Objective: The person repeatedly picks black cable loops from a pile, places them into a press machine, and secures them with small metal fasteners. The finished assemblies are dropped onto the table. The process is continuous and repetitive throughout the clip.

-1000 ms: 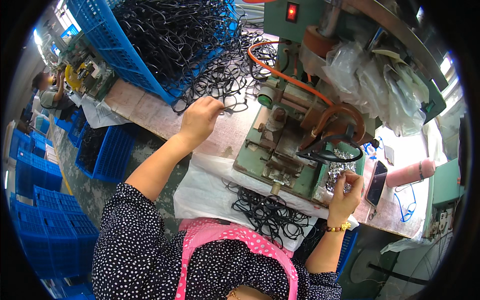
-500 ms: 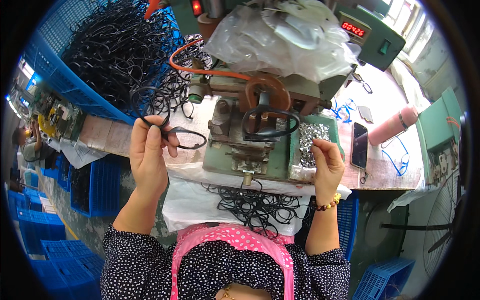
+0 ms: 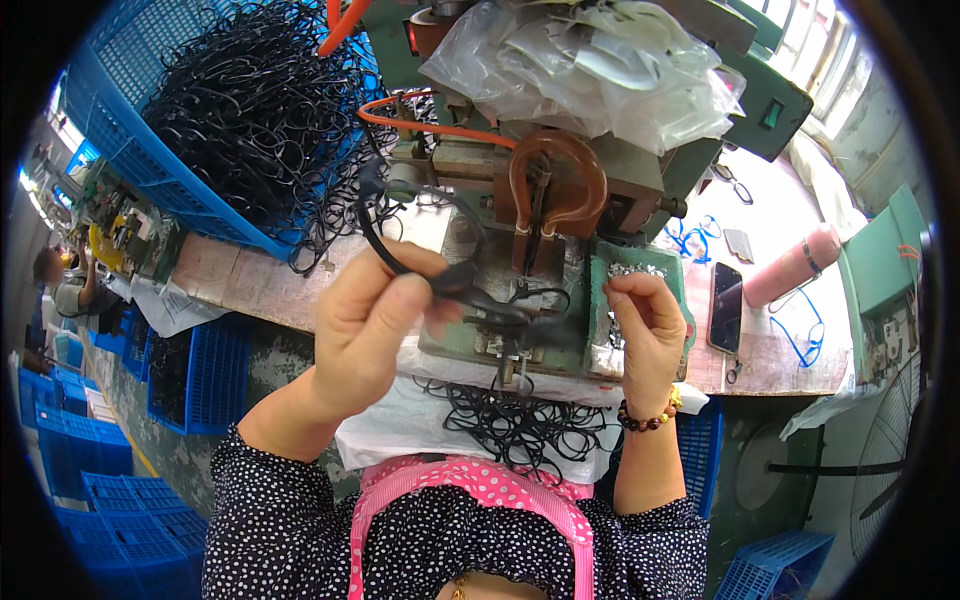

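My left hand (image 3: 370,325) pinches a black plastic eyeglass frame (image 3: 458,276) between thumb and fingers, in front of the green bench machine. The frame is blurred, and its far rim overlaps the machine's metal fixture (image 3: 560,262). Over the fixture hangs a brown-coated bent coil (image 3: 592,180). My right hand (image 3: 652,335) is at the green tray (image 3: 685,295) of small silvery metal pieces (image 3: 628,270), thumb and fingertips pressed together. Whatever lies between those fingertips is too small to make out. On white cloth in front of me lies a heap of black eyeglass frames (image 3: 510,420).
A blue crate (image 3: 150,180) heaped with black frames stands at the left. On the right of the table are a phone (image 3: 726,305), a pink bottle (image 3: 795,266) and blue glasses (image 3: 808,350). Clear plastic bags (image 3: 590,75) cover the machine's top. A fan (image 3: 885,470) stands far right.
My left hand has moved right, bringing its black frame to the machine. The frame that was at the coil no longer shows there. My right hand has barely moved.
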A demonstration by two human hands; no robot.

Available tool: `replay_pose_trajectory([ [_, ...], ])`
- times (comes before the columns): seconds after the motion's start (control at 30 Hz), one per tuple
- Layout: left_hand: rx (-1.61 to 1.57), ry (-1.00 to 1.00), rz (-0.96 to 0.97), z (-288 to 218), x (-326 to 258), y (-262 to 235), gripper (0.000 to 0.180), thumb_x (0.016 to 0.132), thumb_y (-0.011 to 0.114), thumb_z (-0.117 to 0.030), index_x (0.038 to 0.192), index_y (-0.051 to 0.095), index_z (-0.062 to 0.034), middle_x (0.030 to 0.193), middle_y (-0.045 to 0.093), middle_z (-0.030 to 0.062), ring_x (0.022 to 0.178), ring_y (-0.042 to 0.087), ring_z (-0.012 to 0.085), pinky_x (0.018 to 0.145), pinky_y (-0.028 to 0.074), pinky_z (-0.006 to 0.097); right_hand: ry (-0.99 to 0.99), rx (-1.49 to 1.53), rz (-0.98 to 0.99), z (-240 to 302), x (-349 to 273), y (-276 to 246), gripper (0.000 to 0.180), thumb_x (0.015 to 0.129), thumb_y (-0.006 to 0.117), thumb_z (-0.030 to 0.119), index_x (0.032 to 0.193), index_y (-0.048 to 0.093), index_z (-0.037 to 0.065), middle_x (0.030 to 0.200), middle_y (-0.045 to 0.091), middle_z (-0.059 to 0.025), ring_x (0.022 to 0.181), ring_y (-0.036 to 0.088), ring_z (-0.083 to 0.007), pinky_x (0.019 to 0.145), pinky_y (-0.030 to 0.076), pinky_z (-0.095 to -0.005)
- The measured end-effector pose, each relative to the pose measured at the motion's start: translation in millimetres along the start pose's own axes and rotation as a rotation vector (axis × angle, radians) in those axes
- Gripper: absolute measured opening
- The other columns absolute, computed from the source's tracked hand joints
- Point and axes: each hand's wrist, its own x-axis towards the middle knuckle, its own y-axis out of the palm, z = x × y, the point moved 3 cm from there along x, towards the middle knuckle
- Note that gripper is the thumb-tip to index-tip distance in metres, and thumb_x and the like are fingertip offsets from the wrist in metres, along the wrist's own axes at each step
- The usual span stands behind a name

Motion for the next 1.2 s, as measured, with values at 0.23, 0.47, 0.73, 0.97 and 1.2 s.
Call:
replay_pose_trajectory([
  [0.23, -0.01, -0.01, -0.171, 7.1, 5.4, -10.0, 0.023, 0.104, 0.049, -0.017, 0.114, 0.057, 0.0012, 0.1, 0.066, 0.0097, 0.082, 0.062, 0.0122, 0.066, 0.049, 0.024, -0.13, -0.004, 0.052, 11.3, 2.8, 33.5, 0.014, 0.084, 0.062, -0.009, 0.096, 0.061, -0.001, 0.096, 0.062, -0.0053, 0.092, 0.056, -0.012, 0.085, 0.044, -0.0249],
  [0.47, -0.105, 0.06, -0.304, 16.8, 27.6, -22.3, 0.026, 0.105, 0.05, -0.021, 0.117, 0.059, 0.0002, 0.106, 0.065, 0.008, 0.084, 0.063, 0.015, 0.065, 0.048, 0.026, -0.137, -0.057, 0.025, 11.6, -3.6, 80.1, 0.052, 0.082, 0.065, -0.008, 0.13, 0.046, -0.004, 0.103, 0.062, -0.01, 0.091, 0.06, -0.015, 0.087, 0.046, -0.0275],
  [0.73, 0.012, 0.058, -0.246, 13.8, 11.6, -3.0, 0.02, 0.104, 0.05, -0.015, 0.114, 0.06, 0.0, 0.102, 0.066, 0.0069, 0.082, 0.062, 0.0134, 0.066, 0.05, 0.025, 0.041, 0.177, 0.067, 16.6, -4.3, 82.8, 0.059, 0.085, 0.062, -0.009, 0.137, 0.037, -0.005, 0.105, 0.063, -0.0104, 0.099, 0.06, -0.0143, 0.093, 0.046, -0.0272],
  [0.97, 0.284, 0.096, 0.036, 28.5, 12.3, 33.9, 0.012, 0.097, 0.058, -0.006, 0.103, 0.062, 0.0027, 0.08, 0.064, 0.0092, 0.064, 0.06, 0.0175, 0.06, 0.048, 0.028, 0.039, 0.053, 0.026, 23.4, -3.8, 38.4, 0.04, 0.09, 0.056, -0.007, 0.129, 0.051, -0.004, 0.109, 0.067, -0.0115, 0.106, 0.06, -0.014, 0.098, 0.043, -0.0276],
  [1.2, 0.451, 0.226, 0.044, 35.3, 21.3, 36.7, 0.012, 0.091, 0.066, -0.008, 0.094, 0.062, 0.0026, 0.077, 0.06, 0.0137, 0.064, 0.06, 0.03, 0.058, 0.047, 0.034, -0.231, -0.185, -0.306, 24.8, -14.7, -35.5, 0.029, 0.097, 0.055, -0.003, 0.125, 0.055, -0.003, 0.113, 0.064, -0.01, 0.106, 0.061, -0.0145, 0.096, 0.045, -0.0279],
])
